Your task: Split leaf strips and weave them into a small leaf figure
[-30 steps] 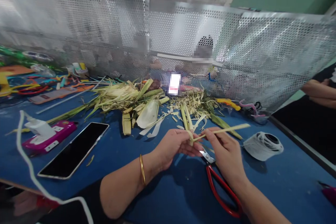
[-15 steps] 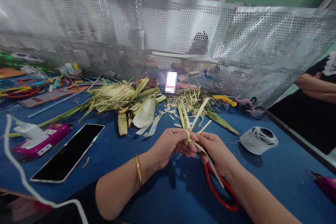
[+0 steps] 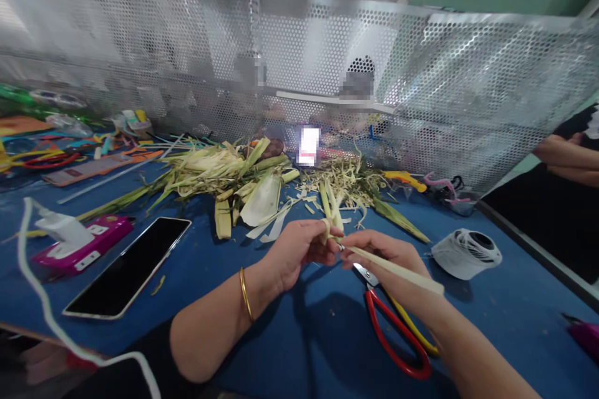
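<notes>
L hand [image 3: 299,252] grip was closed on the looped pale leaf strips [image 3: 333,215]; a flat strip end [image 3: 397,269] was pinched in R hand [image 3: 386,262] grip. Strips were held above blue desk [image 3: 327,330], w/ red-handled scissors [image 3: 395,336] partly covered by R forearm & white string spool [image 3: 465,254] placed to the right.

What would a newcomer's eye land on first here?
Probably the bright white screen by the mesh panel, mid-picture. Then the red-handled scissors near the right hand, and the magenta power strip beside the black-screened phone, over on the left of the blue table.
</notes>
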The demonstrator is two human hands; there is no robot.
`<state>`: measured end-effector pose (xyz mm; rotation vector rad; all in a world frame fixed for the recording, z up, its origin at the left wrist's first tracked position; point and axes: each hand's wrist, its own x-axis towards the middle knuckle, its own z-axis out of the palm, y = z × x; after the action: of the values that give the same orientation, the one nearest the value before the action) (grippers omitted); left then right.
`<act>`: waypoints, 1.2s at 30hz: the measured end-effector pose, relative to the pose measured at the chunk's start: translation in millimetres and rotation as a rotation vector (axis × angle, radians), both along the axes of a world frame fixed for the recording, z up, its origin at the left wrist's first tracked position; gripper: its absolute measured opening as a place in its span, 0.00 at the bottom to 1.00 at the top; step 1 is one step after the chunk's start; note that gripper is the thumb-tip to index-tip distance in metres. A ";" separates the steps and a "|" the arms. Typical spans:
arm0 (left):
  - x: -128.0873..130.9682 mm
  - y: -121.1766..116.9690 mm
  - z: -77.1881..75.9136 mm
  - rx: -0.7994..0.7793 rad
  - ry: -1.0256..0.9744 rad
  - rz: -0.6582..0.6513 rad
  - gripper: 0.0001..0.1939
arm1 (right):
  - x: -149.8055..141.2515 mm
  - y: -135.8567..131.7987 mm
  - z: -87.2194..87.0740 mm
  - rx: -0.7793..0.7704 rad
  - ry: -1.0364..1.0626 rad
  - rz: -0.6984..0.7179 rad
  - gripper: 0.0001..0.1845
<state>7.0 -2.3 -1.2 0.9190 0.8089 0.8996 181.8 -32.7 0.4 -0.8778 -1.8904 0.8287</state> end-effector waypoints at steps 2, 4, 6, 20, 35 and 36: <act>1.1 -3.6 0.5 0.083 0.078 -0.067 0.11 | 1.9 0.8 -2.7 0.229 -0.067 -0.158 0.07; 2.2 -6.8 2.0 0.146 0.133 -0.146 0.14 | 2.7 0.7 -3.5 0.403 -0.133 -0.299 0.08; 2.8 -8.8 3.5 0.173 0.153 -0.233 0.16 | 1.9 -0.3 -2.7 0.465 -0.176 -0.353 0.08; 3.9 -6.4 -4.2 0.067 0.141 -0.267 0.21 | -5.5 3.2 -13.6 0.009 -0.176 -0.445 0.17; 17.0 -13.5 -10.5 0.127 0.073 -0.041 0.15 | -11.3 5.1 -18.2 -0.101 -0.048 -0.550 0.18; 17.2 -12.9 -10.9 0.135 0.082 -0.031 0.14 | -10.7 5.1 -16.6 -0.138 -0.022 -0.529 0.17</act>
<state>24.2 -15.2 -12.1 1.0895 0.8088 0.9030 171.0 -27.6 -16.3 -1.3971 -1.5194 0.6246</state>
